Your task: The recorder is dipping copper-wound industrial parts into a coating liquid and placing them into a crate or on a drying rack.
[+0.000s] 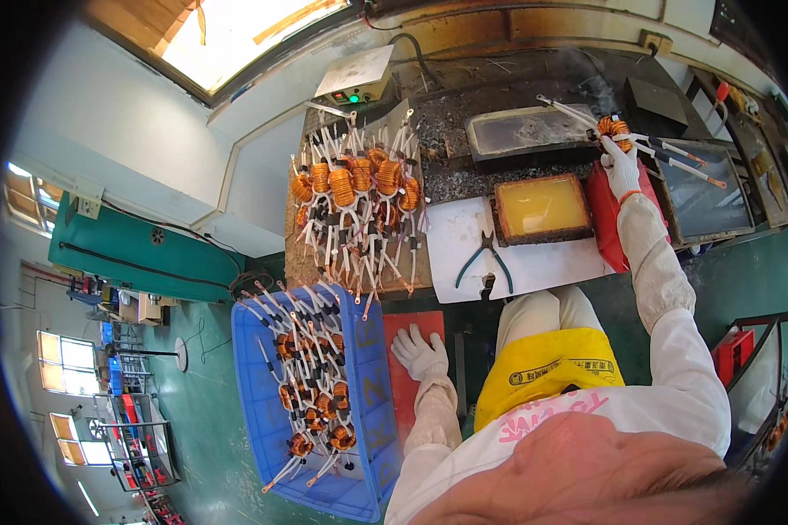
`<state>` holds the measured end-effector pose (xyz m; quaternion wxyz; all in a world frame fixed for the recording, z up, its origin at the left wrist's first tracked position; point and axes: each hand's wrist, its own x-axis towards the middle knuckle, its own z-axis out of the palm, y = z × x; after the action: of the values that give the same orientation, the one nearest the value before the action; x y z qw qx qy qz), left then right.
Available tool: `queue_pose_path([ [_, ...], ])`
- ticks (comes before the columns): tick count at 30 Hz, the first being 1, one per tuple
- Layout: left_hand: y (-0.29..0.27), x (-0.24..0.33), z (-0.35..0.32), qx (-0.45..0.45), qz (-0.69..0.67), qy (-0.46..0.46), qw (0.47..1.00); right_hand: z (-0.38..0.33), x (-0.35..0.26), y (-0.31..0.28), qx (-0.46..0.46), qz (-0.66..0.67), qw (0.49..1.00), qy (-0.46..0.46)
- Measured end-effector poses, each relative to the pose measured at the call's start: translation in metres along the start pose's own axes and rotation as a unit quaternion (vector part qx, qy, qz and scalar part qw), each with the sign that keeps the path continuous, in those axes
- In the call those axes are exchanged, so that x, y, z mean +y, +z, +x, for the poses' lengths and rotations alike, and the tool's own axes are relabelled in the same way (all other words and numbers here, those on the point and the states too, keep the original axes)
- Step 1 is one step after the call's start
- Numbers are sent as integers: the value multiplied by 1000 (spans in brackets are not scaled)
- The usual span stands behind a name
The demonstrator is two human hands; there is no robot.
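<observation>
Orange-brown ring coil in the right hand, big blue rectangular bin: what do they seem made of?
Orange-brown ring coil: probably enamelled copper wire, glossy, judging by the tight, shiny turns; its core is unclear. Big blue rectangular bin: likely moulded plastic with a slight sheen, going by its uniform colour and moulded-looking rim.

Bright window (271, 35) — far left of grip (620, 166) and beyond it. White wall (140, 131) left of grip, below window. Green panel (123, 249) well left of grip, round dark vent (158, 235) on it, white socket (87, 206) by its edge. Farther left, nearer than grip: green floor (206, 429), stand (153, 353) with round base, dark rack (140, 442), smaller windows (80, 355). Just right of grip, beyond — tan socket (657, 40). Right, nearer: red box (734, 354).
</observation>
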<state>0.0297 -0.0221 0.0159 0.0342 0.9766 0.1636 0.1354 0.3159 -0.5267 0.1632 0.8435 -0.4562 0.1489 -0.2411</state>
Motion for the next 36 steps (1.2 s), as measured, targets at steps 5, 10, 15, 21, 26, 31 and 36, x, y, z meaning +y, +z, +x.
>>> queue_pose_path([
  [5,1,-3,-3,12,-11,4,1000,-8,-1,5,7,11,1000,4],
  [10,5,-6,-6,13,-9,8,1000,-18,-8,14,36,-11,999,6],
  [15,3,-4,-4,59,-11,21,998,-9,-2,14,49,6,999,2],
  [21,3,-3,-5,58,-12,19,998,-8,-3,13,37,4,999,12],
  [26,2,-1,-3,54,-14,20,998,-7,-5,3,39,2,999,-2],
  [31,4,-3,-5,61,-15,22,998,-9,-14,0,32,13,999,-9],
  [36,5,-3,-5,57,-9,23,998,-14,-26,-1,8,29,999,-19],
])
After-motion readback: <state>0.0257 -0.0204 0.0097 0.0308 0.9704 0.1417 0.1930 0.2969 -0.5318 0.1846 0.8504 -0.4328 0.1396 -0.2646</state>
